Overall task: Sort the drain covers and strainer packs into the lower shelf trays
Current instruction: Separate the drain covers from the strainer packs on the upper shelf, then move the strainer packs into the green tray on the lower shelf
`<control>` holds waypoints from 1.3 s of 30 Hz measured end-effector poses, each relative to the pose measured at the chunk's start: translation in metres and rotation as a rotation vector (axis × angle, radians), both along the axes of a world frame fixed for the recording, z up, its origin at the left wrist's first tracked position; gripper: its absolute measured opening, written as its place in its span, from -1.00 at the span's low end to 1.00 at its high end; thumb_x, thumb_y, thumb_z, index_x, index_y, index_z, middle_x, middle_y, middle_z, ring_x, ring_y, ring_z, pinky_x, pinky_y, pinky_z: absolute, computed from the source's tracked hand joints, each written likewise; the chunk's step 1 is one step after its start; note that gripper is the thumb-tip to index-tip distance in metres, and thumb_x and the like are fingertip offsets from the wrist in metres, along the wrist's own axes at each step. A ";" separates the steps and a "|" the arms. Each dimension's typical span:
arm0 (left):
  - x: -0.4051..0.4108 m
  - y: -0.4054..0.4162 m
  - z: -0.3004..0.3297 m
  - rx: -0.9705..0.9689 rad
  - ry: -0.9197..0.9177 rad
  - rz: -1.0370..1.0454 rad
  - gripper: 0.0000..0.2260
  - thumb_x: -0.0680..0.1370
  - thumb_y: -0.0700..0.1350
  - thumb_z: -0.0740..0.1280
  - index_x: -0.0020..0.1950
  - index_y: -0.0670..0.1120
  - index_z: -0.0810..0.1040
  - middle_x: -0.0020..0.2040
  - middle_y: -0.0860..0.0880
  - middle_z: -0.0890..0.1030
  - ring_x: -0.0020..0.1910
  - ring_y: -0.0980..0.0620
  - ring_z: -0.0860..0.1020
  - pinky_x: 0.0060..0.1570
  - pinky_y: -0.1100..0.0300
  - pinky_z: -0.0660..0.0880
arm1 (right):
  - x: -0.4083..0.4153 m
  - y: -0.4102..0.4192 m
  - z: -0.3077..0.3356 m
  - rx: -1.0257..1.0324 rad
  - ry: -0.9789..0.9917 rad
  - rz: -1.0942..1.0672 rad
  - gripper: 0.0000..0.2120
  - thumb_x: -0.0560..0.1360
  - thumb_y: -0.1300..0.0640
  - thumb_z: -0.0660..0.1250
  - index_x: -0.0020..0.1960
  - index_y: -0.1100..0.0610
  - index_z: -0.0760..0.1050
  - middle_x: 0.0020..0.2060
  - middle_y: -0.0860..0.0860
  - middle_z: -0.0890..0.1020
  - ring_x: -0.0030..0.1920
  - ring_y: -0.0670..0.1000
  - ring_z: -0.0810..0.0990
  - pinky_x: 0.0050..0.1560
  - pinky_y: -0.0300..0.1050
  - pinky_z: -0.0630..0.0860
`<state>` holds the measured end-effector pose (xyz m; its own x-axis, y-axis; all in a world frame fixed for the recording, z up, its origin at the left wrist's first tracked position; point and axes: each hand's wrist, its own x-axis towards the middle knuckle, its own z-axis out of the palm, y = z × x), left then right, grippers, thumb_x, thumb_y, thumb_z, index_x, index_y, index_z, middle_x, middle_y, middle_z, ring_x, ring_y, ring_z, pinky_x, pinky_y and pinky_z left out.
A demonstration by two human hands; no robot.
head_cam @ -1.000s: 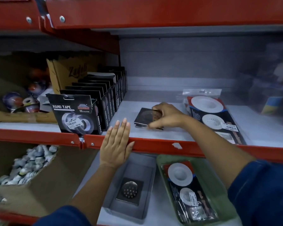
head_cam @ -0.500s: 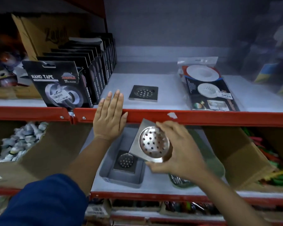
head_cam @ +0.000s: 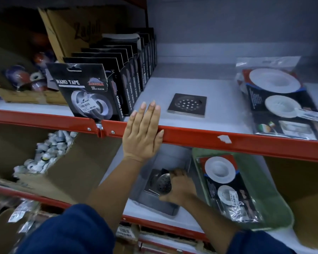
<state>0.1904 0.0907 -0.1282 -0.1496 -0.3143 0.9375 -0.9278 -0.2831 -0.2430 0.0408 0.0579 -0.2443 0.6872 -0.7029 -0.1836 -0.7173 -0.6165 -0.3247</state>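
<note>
Your right hand is curled around the square drain cover, low inside the grey tray. Lay it flat before you release it. Your left hand rests flat and empty on the red shelf rail; use it to steady yourself.

Red-edged metal shelving against a dim, perhaps grey, back wall

Left hand: flat, fingers together, pointing twelve o'clock, palm down.
Right hand: low, fingers curled, pointing ten o'clock.
</note>
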 end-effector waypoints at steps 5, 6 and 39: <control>0.004 -0.002 -0.001 -0.008 -0.008 0.007 -0.48 0.61 0.02 -0.12 0.55 -0.12 -0.01 0.40 -0.09 0.33 0.55 0.05 -0.01 0.50 0.10 0.07 | 0.027 -0.008 -0.016 -0.007 0.109 0.035 -0.10 0.23 -0.26 0.47 0.41 0.16 0.28 0.34 0.12 0.35 0.34 0.17 0.33 0.35 0.01 0.31; 0.004 -0.002 -0.001 -0.011 -0.009 0.011 -0.48 0.61 0.03 -0.12 0.55 -0.11 -0.01 0.40 -0.09 0.33 0.55 0.06 -0.01 0.50 0.10 0.07 | 0.028 -0.008 -0.019 -0.021 0.126 0.041 -0.12 0.23 -0.25 0.47 0.39 0.17 0.30 0.32 0.13 0.37 0.32 0.17 0.35 0.34 0.01 0.32; -0.003 0.007 0.003 0.084 0.028 0.076 -0.52 0.61 0.00 -0.04 0.47 -0.19 0.22 0.41 -0.12 0.34 0.47 -0.08 0.20 0.47 0.04 0.13 | -0.062 -0.034 0.220 -0.636 -0.281 0.067 -0.20 0.50 -0.35 0.06 0.54 0.16 0.09 0.54 0.07 0.19 0.55 0.05 0.10 0.50 0.01 0.13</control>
